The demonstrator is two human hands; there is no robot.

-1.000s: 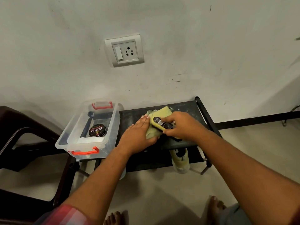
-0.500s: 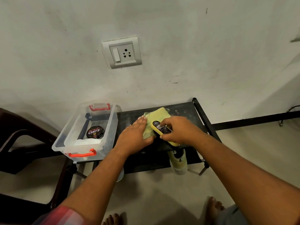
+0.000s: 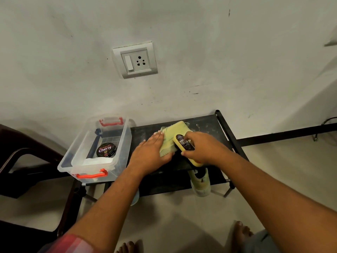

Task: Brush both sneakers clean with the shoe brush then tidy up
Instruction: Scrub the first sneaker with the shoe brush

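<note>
Sneaker, pale yellow-green, lies under the straight fingers of the left hand, which press flat on its left side. The right hand has its fingers curled round the yellow shoe brush, held against the sneaker's right side. Both rest on the top shelf of a black rack. A second sneaker sits on the shelf below, partly hidden. At the rack's left end stands a clear box with red handles, holding a polish tin.
</note>
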